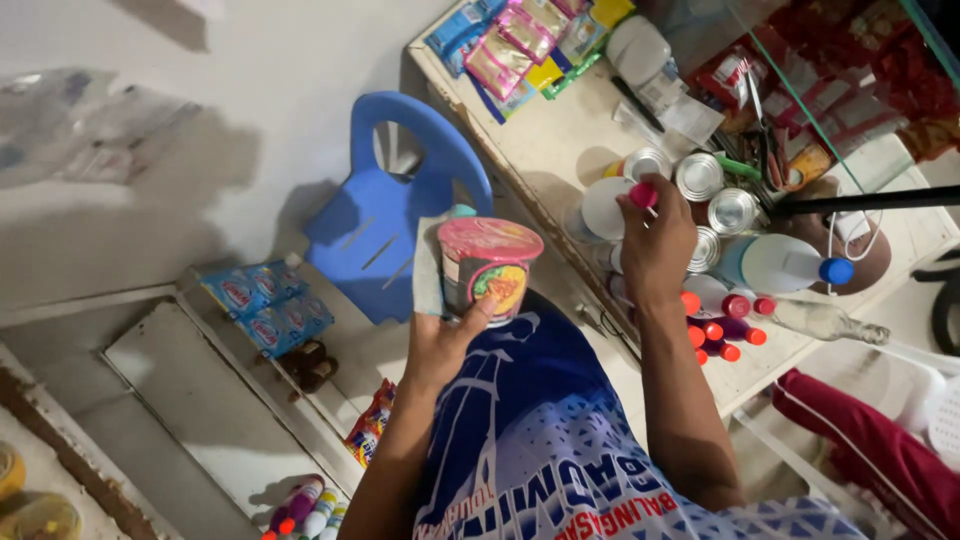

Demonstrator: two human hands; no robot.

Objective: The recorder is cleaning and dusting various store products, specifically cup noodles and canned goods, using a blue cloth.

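Note:
My left hand point(445, 345) holds up a noodle cup point(488, 268) with a pink lid and a dark printed side. A pale blue-grey cloth point(428, 265) is pinched against the cup's left side by the same hand. My right hand point(655, 245) reaches over the wooden counter point(545, 140) and grips a small pink-capped item point(642, 194) among several tin cans point(700, 176). The fingers cover everything below the pink cap.
Red-capped small bottles point(722, 325) and a white bottle with a blue cap point(790, 265) stand by my right wrist. Sachet strips point(520, 40) lie at the counter's far end. A blue plastic chair point(385, 205) stands by it. Blue packets point(265, 305) rest on a lower shelf.

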